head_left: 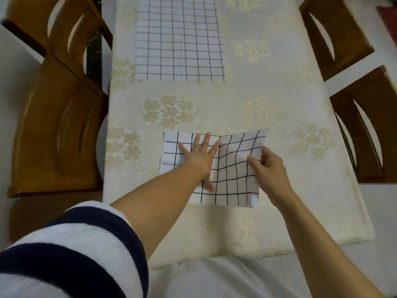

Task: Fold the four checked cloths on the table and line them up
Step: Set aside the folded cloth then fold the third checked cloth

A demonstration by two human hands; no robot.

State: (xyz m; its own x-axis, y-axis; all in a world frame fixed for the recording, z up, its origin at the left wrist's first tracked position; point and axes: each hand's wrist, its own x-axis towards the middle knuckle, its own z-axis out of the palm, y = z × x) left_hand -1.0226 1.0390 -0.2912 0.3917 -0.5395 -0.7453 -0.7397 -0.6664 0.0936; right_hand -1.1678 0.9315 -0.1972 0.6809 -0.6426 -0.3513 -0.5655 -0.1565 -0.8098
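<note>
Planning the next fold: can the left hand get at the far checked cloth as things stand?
Probably, with a lean: only bare tablecloth lies between the left hand and the far cloth. But that hand is pressing flat on the near cloth.

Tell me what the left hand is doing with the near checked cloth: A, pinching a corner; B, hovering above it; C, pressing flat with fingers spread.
C: the left hand lies flat with fingers spread on the near checked cloth, while the right hand pinches its raised right edge.
</note>
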